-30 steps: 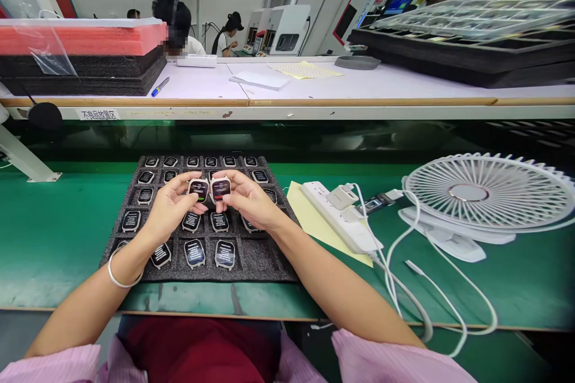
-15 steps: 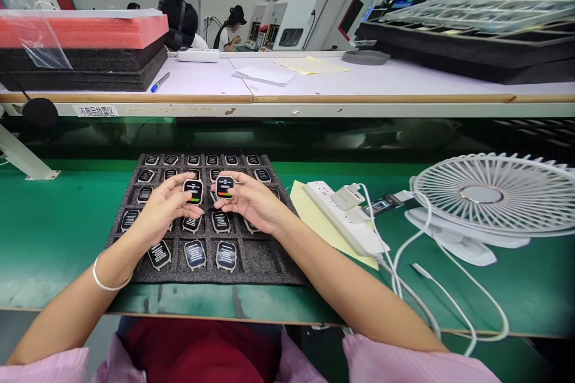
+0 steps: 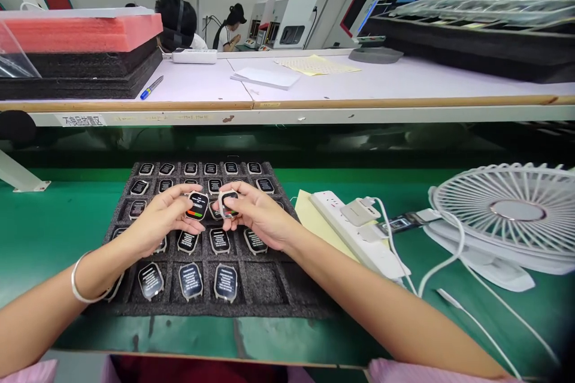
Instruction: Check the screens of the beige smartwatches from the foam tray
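Note:
My left hand point(image 3: 164, 218) grips a smartwatch point(image 3: 197, 206) without a strap, its lit screen showing text above a red and green bar. In my right hand point(image 3: 258, 212) is a second smartwatch point(image 3: 228, 203), its screen partly covered by my thumb. Both are held side by side, a small gap apart, above a black foam tray point(image 3: 263, 284). Rows of similar watch bodies sit in the tray's pockets, many with text on their screens, such as the near one point(image 3: 225, 282). My forearms and hands hide part of the tray.
A white power strip point(image 3: 359, 233) with plugs lies right of the tray on yellow paper. Beyond it stand white cables point(image 3: 478, 329) and a white fan point(image 3: 512, 209). A raised shelf point(image 3: 305, 93) crosses behind, carrying foam stacks point(image 3: 81, 66) and a pen point(image 3: 151, 88). Two people sit farther back.
The view has shifted, so the bench and tray appear lower and larger. Both hands still hold their watches. The right watch has turned slightly, and its screen shows less.

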A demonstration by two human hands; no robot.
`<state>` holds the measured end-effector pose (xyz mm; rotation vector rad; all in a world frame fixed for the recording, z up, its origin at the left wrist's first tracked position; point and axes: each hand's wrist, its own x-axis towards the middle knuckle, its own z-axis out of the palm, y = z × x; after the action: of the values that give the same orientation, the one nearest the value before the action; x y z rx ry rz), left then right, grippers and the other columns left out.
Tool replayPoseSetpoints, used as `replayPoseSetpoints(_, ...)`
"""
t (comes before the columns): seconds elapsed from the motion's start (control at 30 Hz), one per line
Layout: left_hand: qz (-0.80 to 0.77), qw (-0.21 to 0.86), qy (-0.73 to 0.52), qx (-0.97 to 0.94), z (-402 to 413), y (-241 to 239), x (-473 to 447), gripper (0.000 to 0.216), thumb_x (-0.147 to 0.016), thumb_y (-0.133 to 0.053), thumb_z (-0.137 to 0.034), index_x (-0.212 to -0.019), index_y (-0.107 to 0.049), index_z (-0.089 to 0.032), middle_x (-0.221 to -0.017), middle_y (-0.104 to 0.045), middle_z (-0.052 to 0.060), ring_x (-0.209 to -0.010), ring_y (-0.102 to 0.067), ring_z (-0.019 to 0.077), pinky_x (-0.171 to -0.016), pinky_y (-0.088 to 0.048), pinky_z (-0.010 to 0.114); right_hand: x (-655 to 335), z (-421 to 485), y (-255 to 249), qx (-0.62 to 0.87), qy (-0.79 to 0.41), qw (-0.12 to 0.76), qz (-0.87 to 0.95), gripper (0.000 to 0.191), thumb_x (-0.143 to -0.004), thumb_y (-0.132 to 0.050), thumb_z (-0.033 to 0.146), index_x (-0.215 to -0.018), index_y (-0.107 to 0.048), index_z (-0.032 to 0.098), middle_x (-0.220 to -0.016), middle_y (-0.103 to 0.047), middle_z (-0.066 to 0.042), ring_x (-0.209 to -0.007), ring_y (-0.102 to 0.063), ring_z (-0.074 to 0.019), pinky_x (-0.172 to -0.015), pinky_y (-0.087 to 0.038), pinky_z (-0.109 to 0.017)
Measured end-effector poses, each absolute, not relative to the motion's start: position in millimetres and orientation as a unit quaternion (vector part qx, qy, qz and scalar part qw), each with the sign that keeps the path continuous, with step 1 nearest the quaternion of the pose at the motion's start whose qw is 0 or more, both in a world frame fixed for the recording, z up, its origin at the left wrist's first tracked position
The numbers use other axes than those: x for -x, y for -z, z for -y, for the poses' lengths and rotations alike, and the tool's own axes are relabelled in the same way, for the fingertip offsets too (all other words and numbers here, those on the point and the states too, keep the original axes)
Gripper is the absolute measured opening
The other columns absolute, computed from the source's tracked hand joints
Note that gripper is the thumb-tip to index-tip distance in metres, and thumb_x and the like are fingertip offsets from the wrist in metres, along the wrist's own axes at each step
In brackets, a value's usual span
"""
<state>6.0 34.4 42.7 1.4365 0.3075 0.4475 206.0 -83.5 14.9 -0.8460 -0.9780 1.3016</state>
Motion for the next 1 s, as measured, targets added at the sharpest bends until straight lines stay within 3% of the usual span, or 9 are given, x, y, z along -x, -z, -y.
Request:
replayPoseSetpoints(0.1,-0.135,0.701,-0.215,-0.667,-37,-41,-17,0.041,-0.096,-0.072,-0.041,-0.120,-0.056,-0.011,-0.086,-0.063,0.010,-0.068,-0.066,0.0331,-0.060,-0.058,0.034,-213,84,-12,0.368,-0.561,0.605,0.430,0.054,-0.097,-0.080,0.041,-0.119,-0.041,0.009,-0.107,-0.055,-0.018,-0.069,-0.062,-0.0206,-0.059,-0.051,-0.017)
replayPoseSetpoints(0.23,-0.121,0.693,-0.213,-0.678,-35,-41,-32,0.035,-0.090,-0.078,-0.036,-0.109,-0.057,-0.017,-0.092,-0.063,0.008,-0.058,-0.061,0.0263,-0.052,-0.053,0.029,-221,97,-15,0.353,-0.588,0.613,0.392,0.061,-0.093,-0.073,0.031,-0.134,-0.034,0.007,-0.114,-0.052,-0.019,-0.088,-0.062,-0.0273,-0.075,-0.052,-0.024)
replayPoseSetpoints(0.4,-0.074,0.778,-0.139,-0.608,-19,-40,-52,0.050,-0.078,-0.080,-0.023,-0.118,-0.050,-0.018,-0.105,-0.060,0.011,-0.071,-0.062,0.0298,-0.060,-0.053,0.035,-234,125,-23,0.360,-0.569,0.607,0.422,0.065,-0.096,-0.068,0.017,-0.143,-0.024,0.010,-0.120,-0.048,-0.016,-0.094,-0.060,-0.0240,-0.084,-0.050,-0.025)
replayPoseSetpoints(0.53,-0.040,0.789,-0.051,-0.610,9,-40,-61,0.043,-0.081,-0.073,-0.026,-0.115,-0.047,-0.022,-0.102,-0.060,0.008,-0.071,-0.062,0.0336,-0.057,-0.049,0.037,-242,164,-23,0.372,-0.567,0.587,0.443,0.052,-0.103,-0.065,0.014,-0.142,-0.029,0.015,-0.111,-0.051,-0.009,-0.094,-0.059,-0.0208,-0.087,-0.050,-0.024)
replayPoseSetpoints(0.6,-0.029,0.690,-0.069,-0.720,28,-39,-63,0.042,-0.076,-0.072,-0.009,-0.108,-0.051,-0.023,-0.089,-0.058,0.001,-0.067,-0.058,0.0312,-0.052,-0.042,0.036,-243,189,-24,0.398,-0.547,0.553,0.486,0.044,-0.106,-0.057,0.012,-0.143,-0.034,0.021,-0.112,-0.050,-0.007,-0.093,-0.058,-0.0182,-0.086,-0.049,-0.022)
replayPoseSetpoints(0.67,0.001,0.528,-0.095,-0.844,47,-37,-64,0.073,-0.049,-0.087,0.017,-0.099,-0.051,-0.021,-0.097,-0.050,0.003,-0.084,-0.054,0.0362,-0.072,-0.045,0.042,-244,216,-25,0.504,-0.444,0.506,0.542,0.043,-0.105,-0.053,0.016,-0.145,-0.043,0.030,-0.127,-0.042,-0.005,-0.115,-0.047,-0.0210,-0.101,-0.041,-0.025)
replayPoseSetpoints(0.7,0.009,0.480,-0.083,-0.873,55,-34,-64,0.082,-0.041,-0.093,0.019,-0.097,-0.048,-0.021,-0.100,-0.047,0.006,-0.088,-0.050,0.0392,-0.078,-0.046,0.047,-244,228,-25,0.560,-0.383,0.451,0.579,0.042,-0.103,-0.055,0.020,-0.143,-0.047,0.032,-0.131,-0.038,-0.004,-0.123,-0.039,-0.0236,-0.105,-0.037,-0.027)
replayPoseSetpoints(0.83,-0.015,0.383,0.009,-0.923,78,-21,-64,0.082,-0.046,-0.105,0.006,-0.100,-0.049,-0.018,-0.108,-0.045,0.013,-0.097,-0.044,0.0438,-0.089,-0.046,0.056,-241,259,-22,0.627,-0.315,0.362,0.614,0.041,-0.103,-0.047,0.026,-0.144,-0.046,0.033,-0.129,-0.035,-0.005,-0.116,-0.041,-0.0240,-0.097,-0.044,-0.029)
replayPoseSetpoints(1.0,-0.015,0.290,-0.044,-0.956,80,-5,-56,0.089,-0.051,-0.110,0.001,-0.112,-0.046,-0.008,-0.113,-0.044,0.020,-0.098,-0.044,0.0470,-0.087,-0.046,0.066,-242,263,-9,0.638,-0.297,0.366,0.609,0.038,-0.102,-0.048,0.023,-0.139,-0.048,0.025,-0.125,-0.035,-0.006,-0.117,-0.038,-0.0237,-0.101,-0.033,-0.027)
